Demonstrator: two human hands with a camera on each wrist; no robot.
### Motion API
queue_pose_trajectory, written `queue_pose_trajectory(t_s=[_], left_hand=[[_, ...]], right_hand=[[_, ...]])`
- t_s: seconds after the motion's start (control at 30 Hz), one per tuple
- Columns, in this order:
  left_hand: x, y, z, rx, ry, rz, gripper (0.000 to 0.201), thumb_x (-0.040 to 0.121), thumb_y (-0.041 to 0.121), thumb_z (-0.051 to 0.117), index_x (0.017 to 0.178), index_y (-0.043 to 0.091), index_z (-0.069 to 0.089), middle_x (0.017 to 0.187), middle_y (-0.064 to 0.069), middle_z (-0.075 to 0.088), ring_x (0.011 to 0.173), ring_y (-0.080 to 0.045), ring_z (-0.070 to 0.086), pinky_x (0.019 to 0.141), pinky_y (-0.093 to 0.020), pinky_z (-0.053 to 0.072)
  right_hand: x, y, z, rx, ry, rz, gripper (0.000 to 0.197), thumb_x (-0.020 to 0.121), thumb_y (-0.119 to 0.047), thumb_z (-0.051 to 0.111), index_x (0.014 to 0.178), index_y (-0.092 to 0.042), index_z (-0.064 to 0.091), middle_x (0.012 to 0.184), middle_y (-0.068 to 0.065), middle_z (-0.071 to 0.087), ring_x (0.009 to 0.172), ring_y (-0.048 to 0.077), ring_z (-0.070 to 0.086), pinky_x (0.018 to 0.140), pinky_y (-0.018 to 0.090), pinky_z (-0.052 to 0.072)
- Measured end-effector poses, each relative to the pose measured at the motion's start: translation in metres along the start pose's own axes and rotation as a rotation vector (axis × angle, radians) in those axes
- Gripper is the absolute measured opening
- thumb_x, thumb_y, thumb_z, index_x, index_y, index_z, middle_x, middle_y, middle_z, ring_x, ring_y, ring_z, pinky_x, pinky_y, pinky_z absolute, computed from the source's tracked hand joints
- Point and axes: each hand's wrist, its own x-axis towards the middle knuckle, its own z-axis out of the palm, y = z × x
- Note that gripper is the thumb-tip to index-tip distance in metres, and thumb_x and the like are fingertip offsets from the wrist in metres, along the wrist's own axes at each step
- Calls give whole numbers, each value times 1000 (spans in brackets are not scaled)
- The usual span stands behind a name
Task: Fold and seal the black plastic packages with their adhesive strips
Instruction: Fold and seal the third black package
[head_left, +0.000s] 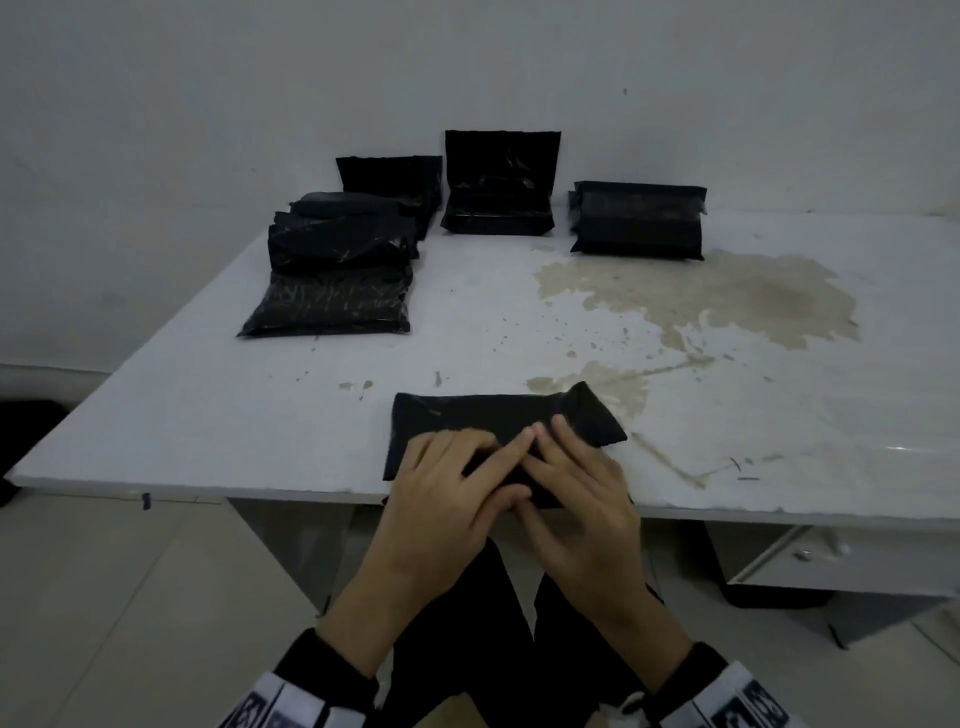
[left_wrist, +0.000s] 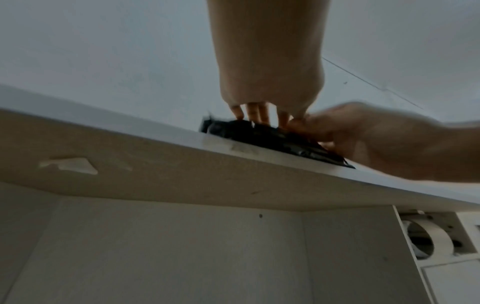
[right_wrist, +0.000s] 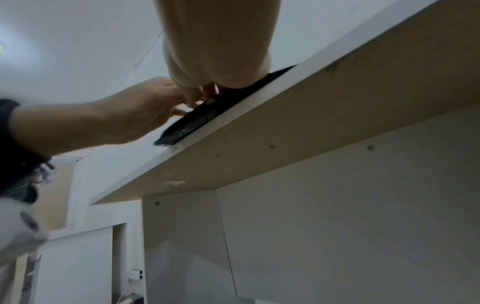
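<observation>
A black plastic package (head_left: 483, 415) lies flat at the table's near edge, its right corner turned up. My left hand (head_left: 452, 478) and right hand (head_left: 576, 467) both rest on its near half, their index fingers meeting at its middle. The fingers lie fairly straight and press down on the plastic. The thumbs sit at the package's near edge, which slightly overhangs the table (head_left: 208, 415). From below, the left wrist view shows my left fingertips (left_wrist: 259, 117) on the package (left_wrist: 259, 133). In the right wrist view my right hand (right_wrist: 207, 90) covers the package (right_wrist: 192, 121). No adhesive strip shows.
A pile of black packages (head_left: 337, 270) sits at the back left. Two more (head_left: 498, 182) (head_left: 389, 174) lean against the wall, and a folded one (head_left: 639, 221) lies at the back right. A brown stain (head_left: 701, 296) spreads across the right side. A drawer unit (head_left: 810, 556) stands under the table.
</observation>
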Motion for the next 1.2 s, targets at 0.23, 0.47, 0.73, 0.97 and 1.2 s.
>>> queue_pose_trajectory(t_s=[0.23, 0.47, 0.73, 0.97, 1.2], left_hand=[[-8, 1, 12, -115, 62, -72, 35, 92, 33, 49, 106, 8, 69, 96, -5, 61, 91, -16, 49, 81, -26, 38], [-7, 1, 10, -132, 26, -165, 41, 89, 38, 48, 118, 11, 59, 110, -2, 47, 102, -16, 45, 91, -26, 31], [-1, 1, 1, -148, 72, -261, 39, 84, 34, 53, 115, 13, 62, 106, -4, 55, 101, -15, 46, 91, -22, 28], [24, -2, 2, -77, 22, -37, 28, 76, 25, 57, 100, 13, 68, 91, -3, 62, 85, -15, 50, 79, -26, 34], [23, -4, 1, -61, 72, 63, 20, 85, 17, 59, 98, 9, 72, 83, -4, 66, 70, -18, 58, 59, -29, 42]], right_hand=[[62, 9, -52, 144, -48, 827, 45, 94, -28, 50, 136, -22, 35, 70, -3, 52, 61, 4, 49, 53, 11, 38], [83, 20, -47, 401, -163, 1108, 35, 89, -8, 57, 121, -21, 50, 81, -1, 57, 68, 9, 56, 51, 15, 44], [78, 11, -54, 693, -89, 1203, 32, 94, 0, 40, 112, -23, 52, 80, 4, 57, 65, 14, 52, 43, 18, 43], [69, 7, -56, 766, 20, 1146, 26, 92, 4, 42, 105, -15, 55, 63, 4, 58, 52, 8, 50, 43, 18, 42], [66, 8, -59, 862, 76, 1185, 24, 92, 5, 40, 83, -6, 60, 73, 8, 54, 51, 8, 52, 42, 17, 42]])
